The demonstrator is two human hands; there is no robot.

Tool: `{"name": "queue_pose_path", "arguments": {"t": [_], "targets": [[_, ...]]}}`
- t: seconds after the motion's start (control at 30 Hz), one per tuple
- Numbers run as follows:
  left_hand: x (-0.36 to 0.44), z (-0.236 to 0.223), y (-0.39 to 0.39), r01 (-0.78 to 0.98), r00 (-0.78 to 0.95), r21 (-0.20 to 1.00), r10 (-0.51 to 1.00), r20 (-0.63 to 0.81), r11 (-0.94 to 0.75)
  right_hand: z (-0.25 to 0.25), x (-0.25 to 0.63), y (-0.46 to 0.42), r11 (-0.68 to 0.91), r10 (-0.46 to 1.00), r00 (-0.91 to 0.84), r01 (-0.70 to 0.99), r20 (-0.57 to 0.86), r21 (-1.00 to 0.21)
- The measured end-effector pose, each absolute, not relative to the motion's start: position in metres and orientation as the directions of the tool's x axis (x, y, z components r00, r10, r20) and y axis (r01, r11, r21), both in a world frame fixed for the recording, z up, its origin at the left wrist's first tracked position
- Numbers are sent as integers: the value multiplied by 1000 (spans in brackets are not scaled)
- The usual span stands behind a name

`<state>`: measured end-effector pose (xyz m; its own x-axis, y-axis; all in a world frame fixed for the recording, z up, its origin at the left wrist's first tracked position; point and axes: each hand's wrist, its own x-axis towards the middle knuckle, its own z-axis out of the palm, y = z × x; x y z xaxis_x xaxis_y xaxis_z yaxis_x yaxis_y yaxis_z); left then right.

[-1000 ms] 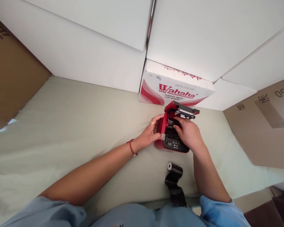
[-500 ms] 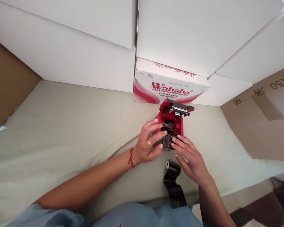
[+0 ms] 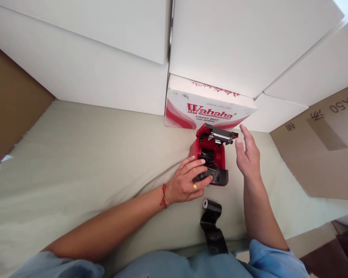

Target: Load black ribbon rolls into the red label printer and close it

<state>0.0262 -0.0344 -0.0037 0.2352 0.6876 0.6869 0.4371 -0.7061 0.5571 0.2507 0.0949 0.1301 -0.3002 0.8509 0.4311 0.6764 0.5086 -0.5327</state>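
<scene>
Left grip [image 3: 188, 183] spread, fingers on black film [image 3: 217, 177] in red device [image 3: 221, 157], which lies forward-right; right grip [image 3: 249, 158] parted, empty, just right of raised lid [image 3: 222, 132] (long axis crosswise, pointing toward right grip, nearer of 2).

Soft even light; glare top right; faint shadows on cloth [image 3: 104, 143]; edges stretched

Red device [image 3: 219, 157] (near-left corner under the left hand [image 3: 188, 183]) partly hidden
</scene>
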Motion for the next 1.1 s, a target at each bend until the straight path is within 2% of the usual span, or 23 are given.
{"name": "queue_pose_path", "arguments": {"t": [0.13, 0.3, 0.53, 0.67, 0.8, 0.97, 1.1], "targets": [[27, -4, -35, 500, 205, 452, 608, 767, -739, 132, 242, 96, 516, 853, -344, 665, 393, -539], [28, 0, -36, 640, 201, 327, 562, 802, -695, 116, 257, 54, 608, 788, -334, 553, 517, -569], [30, 8, -34, 643, 175, 275, 487, 856, -714, 77, 271, 12, 652, 755, -429, 571, 496, -499], [28, 12, -32, 591, 135, 349, 515, 846, -728, 79, 267, 10, 646, 755, -428, 618, 497, -448], [20, 14, -28, 523, 46, 527, 639, 768, -670, 85, 267, 11, 635, 764, -449, 650, 464, -417], [12, 18, -25, 481, -8, 647, 735, 678, -591, 84, 270, 11, 619, 779, -444, 654, 442, -435], [13, 24, -22, 349, -41, 745, 785, 618, -568, 79, 270, 12, 595, 799, -413, 646, 437, -478]]}}
